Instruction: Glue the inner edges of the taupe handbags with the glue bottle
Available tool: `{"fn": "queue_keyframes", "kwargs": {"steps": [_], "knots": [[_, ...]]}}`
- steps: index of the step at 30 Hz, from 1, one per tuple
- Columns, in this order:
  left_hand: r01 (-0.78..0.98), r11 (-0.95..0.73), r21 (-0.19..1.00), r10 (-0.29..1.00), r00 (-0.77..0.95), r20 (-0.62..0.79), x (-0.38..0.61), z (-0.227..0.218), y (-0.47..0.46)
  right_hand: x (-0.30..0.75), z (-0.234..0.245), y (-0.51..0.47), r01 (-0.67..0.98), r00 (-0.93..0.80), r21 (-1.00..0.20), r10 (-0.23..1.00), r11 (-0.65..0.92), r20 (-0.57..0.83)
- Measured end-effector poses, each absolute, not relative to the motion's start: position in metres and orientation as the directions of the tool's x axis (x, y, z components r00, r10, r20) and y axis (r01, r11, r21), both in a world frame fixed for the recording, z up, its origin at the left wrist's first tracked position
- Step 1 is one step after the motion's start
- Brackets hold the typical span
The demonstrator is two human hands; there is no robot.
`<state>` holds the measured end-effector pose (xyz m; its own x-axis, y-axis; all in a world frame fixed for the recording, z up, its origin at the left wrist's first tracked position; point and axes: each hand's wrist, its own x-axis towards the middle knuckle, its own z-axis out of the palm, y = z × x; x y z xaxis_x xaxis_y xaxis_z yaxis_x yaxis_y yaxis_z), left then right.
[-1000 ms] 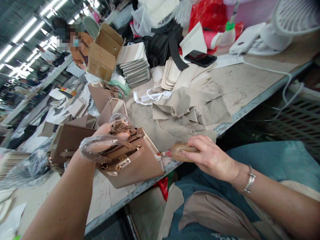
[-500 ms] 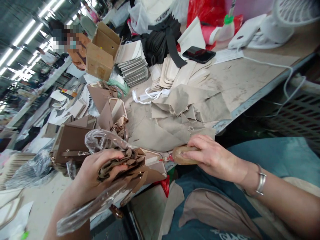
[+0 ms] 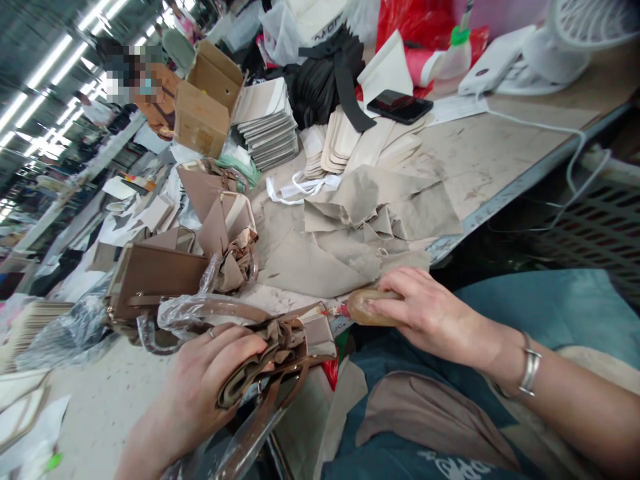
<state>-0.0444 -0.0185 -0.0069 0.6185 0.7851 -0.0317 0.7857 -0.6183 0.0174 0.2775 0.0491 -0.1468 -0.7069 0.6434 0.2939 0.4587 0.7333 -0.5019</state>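
My left hand [image 3: 213,370] is closed around the bunched lining of a brown handbag [image 3: 280,347] at the table's front edge. Clear plastic wraps the bag's handles; one strap hangs over the edge. My right hand [image 3: 425,313] grips a yellowish squeeze bottle [image 3: 373,308], probably of glue, lying sideways with its red-stained nozzle pointing left. The nozzle tip is at the bag's pale end panel [image 3: 319,330]; whether it touches I cannot tell. Just beyond my left hand stand another brown handbag [image 3: 160,273] and a part-made brown bag [image 3: 227,227].
Crumpled grey-beige cloth [image 3: 345,260] covers the middle of the table. Behind it are stacked pale panels [image 3: 267,123], black strips [image 3: 330,80], a phone [image 3: 400,107] and a white fan [image 3: 565,53]. A cardboard box [image 3: 205,107] stands at the back, near another person [image 3: 157,100].
My left hand has moved right and slightly down, turning the bag so its end panel faces up beneath the nozzle. My right hand and the bottle have barely moved.
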Motion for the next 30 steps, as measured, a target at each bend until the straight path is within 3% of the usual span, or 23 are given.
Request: {"fn": "queue_keyframes", "kwargs": {"steps": [7,19,26,30], "knots": [[0.785,-0.619,0.030,0.785,0.620,-0.014,-0.039,-0.009,-0.021,0.278,-0.147,0.047,0.467,-0.694,-0.418,0.616,0.780,0.374],[0.768,-0.638,0.056,0.769,0.639,0.007,-0.032,-0.009,-0.028,0.278,-0.153,0.046,0.377,-0.683,-0.642,0.668,0.668,0.295],[0.762,-0.644,0.073,0.764,0.645,0.007,-0.028,-0.008,-0.026,0.282,-0.162,0.046,0.384,-0.642,-0.603,0.672,0.699,0.369],[0.767,-0.638,0.064,0.769,0.639,0.006,-0.027,-0.007,-0.026,0.283,-0.161,0.045,0.388,-0.667,-0.605,0.665,0.695,0.336]]}}
